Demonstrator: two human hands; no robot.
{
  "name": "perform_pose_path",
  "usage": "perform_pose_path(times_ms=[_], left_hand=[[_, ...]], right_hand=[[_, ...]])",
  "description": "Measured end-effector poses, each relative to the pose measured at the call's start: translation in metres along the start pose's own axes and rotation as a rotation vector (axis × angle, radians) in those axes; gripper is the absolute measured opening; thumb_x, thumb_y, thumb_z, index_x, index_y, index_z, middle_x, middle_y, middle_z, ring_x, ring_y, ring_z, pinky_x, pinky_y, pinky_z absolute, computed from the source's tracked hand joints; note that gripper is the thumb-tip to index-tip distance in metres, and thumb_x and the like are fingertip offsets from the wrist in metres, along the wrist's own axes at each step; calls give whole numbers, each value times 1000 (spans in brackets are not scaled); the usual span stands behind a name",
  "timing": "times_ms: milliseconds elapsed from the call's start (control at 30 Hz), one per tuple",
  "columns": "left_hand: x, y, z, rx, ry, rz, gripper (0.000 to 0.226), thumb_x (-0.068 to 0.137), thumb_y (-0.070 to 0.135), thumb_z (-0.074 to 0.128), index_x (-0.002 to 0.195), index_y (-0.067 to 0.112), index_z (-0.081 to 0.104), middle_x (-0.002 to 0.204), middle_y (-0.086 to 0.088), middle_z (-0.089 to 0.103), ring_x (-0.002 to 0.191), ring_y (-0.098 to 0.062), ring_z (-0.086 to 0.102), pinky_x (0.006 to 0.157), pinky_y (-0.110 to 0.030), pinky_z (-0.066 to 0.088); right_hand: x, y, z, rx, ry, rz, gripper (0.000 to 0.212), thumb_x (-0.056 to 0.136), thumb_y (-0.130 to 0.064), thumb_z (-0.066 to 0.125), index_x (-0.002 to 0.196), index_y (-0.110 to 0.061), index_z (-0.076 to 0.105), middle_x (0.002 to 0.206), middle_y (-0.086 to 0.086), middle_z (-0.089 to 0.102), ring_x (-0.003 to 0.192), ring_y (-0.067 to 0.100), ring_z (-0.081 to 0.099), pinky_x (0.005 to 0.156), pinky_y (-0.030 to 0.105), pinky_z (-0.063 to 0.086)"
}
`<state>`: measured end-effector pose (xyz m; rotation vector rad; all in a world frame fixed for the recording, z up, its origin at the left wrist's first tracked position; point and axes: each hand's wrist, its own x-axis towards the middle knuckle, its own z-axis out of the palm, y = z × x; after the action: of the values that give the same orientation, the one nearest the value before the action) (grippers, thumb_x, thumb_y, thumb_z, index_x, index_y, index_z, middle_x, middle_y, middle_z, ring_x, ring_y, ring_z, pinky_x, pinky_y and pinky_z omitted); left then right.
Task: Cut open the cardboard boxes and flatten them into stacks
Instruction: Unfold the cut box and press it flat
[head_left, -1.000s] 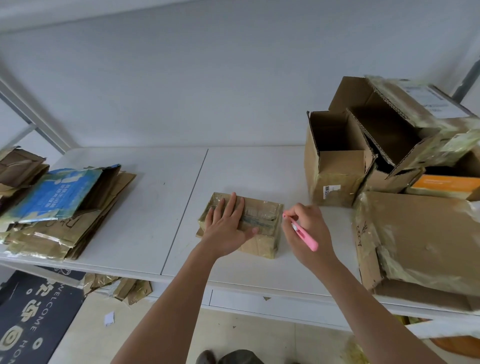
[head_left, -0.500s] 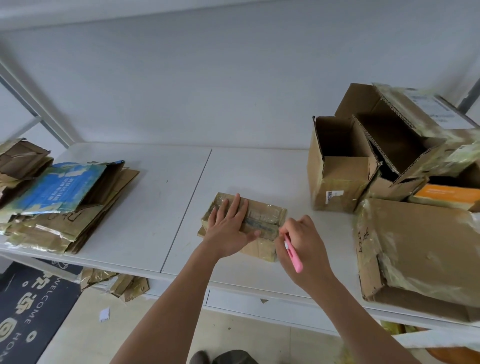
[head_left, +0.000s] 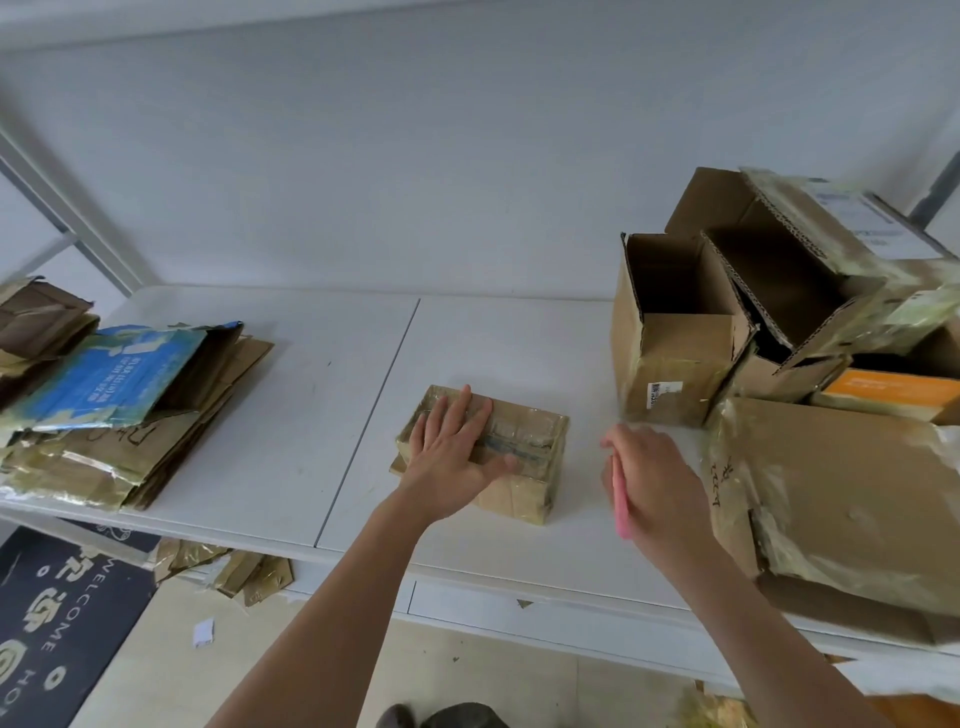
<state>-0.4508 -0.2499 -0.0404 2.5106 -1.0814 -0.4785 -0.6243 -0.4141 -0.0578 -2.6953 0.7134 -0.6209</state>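
My right hand grips the pink cutter, just clear of the small taped box mid-table; my left hand presses flat on its top. Blade returning along the seam could nick those spread fingers. Beyond: flattened stack left, uncut boxes right.

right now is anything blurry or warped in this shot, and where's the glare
Head view: the right hand and its pink cutter are smeared by motion; the left hand on the small box is sharp. Wide-angle lens bends the table edges and wall lines. Soft, even light; mild sheen on the box's tape.
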Motion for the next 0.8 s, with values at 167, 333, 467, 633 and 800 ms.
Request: perform_pose_path(times_ms=[167,333,467,633,800], left_hand=[[-19,1,12,-56,463,-184,71,92,49,57,151,22,27,156,-8,11,145,-27,7,118,-41,7],[-26,4,8,-475,396,-562,101,88,46,67,153,4,3,147,-11,11,131,-33,28,106,-37,31],[-12,2,3,-845,228,-754,84,87,43,68,147,8,19,140,-14,34,109,-35,59,80,-39,58],[-10,6,-2,-1191,221,-786,66,86,25,74,131,19,25,125,-12,48,82,-40,71,57,-39,61],[-5,5,-13,-1207,277,-706,51,84,-7,58,122,15,33,115,-14,54,82,-40,70,57,-42,61]], right_hand=[[15,23,21,-383,-411,92,39,87,-20,59,125,-23,51,120,-2,50,115,18,49,86,27,43],[35,20,24,-138,-276,179,47,93,-6,46,137,-23,48,127,3,55,117,23,53,91,36,48],[65,-18,23,489,-106,89,38,95,0,50,130,-12,60,119,5,65,109,19,61,89,21,42],[58,-52,33,374,-227,-27,37,94,-11,58,130,-16,63,129,-1,65,116,17,61,97,25,44],[48,-59,30,295,-135,-60,38,90,-14,64,128,-15,66,124,1,68,111,22,65,90,28,47]])
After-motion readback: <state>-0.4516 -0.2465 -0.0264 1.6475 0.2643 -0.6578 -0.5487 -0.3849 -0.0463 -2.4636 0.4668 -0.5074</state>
